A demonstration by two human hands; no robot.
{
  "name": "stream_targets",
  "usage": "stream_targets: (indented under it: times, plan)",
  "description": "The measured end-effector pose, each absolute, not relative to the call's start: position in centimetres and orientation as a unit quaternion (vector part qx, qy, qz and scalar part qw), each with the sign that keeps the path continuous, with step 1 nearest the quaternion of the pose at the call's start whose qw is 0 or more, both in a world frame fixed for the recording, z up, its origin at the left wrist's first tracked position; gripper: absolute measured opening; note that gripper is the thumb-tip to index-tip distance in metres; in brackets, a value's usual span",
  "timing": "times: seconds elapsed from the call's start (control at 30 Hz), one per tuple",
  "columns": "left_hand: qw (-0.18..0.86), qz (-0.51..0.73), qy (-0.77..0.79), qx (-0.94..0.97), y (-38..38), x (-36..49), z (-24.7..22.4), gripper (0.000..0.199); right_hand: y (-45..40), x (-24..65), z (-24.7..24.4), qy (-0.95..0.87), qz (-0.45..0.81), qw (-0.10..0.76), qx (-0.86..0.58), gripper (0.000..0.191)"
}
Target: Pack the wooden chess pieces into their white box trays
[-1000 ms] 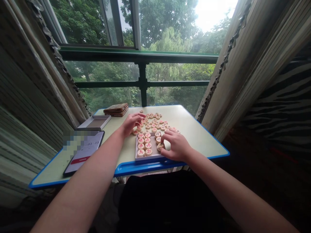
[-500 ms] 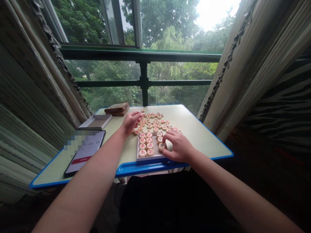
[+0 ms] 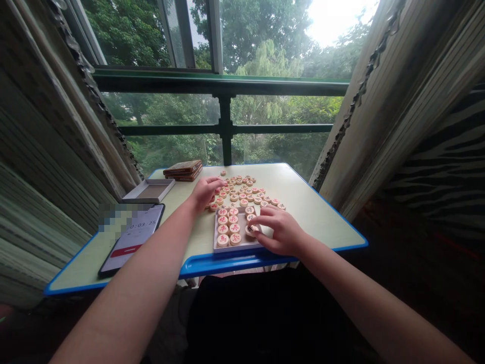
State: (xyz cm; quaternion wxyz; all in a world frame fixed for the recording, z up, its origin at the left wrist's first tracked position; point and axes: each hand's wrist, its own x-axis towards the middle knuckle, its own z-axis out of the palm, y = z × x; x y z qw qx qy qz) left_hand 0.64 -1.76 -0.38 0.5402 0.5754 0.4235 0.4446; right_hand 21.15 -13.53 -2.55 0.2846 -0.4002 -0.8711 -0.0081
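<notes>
Round wooden Chinese chess pieces with red and black characters are in use here. A shallow white box point(image 3: 238, 247) at the table's near side holds two columns of red-marked pieces on its left. Along its right side stands a column of black-marked ones. My right hand point(image 3: 282, 230) reaches over the box's right edge, thumb and index finger closed at the side of a black-marked Chinese chess piece point(image 3: 250, 230), which lies low in the box. Beyond the box, my left hand point(image 3: 205, 193) is at the left of the loose pieces point(image 3: 244, 196), fingers bent together; whatever they pinch is hidden.
The pale green table point(image 3: 314, 217) has a blue rim. At left lie a phone point(image 3: 132, 237) showing a timer and an open box lid point(image 3: 149, 191). A brown stack of flat boxes or books point(image 3: 184, 170) sits at the back left, before the window railing point(image 3: 225, 129).
My right hand has lowered the black-marked piece, tilted before, flatter into the box's right column. My left fingertips have shifted slightly down and right among the loose pieces.
</notes>
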Motion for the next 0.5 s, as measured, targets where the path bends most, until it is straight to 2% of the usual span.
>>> stream_targets:
  times: [0.17,0.27,0.37,0.5]
  plan:
    - [0.497,0.444,0.459,0.587,-0.8,0.6,-1.5,0.02,-13.5,21.1,-2.5,-0.86,-0.004,0.307,-0.407,0.009]
    - [0.374,0.461,0.482,0.644,0.2,0.5,-2.8,0.019,-13.4,21.1,-2.5,-0.856,-0.001,0.305,-0.418,0.007]
    - [0.239,0.427,0.511,0.706,0.8,0.1,-3.7,0.021,-13.4,21.1,-2.5,-0.858,0.003,0.298,-0.418,0.007]
    - [0.158,0.378,0.522,0.748,0.5,-0.2,-3.7,0.025,-13.4,21.2,-2.5,-0.858,0.003,0.305,-0.414,0.008]
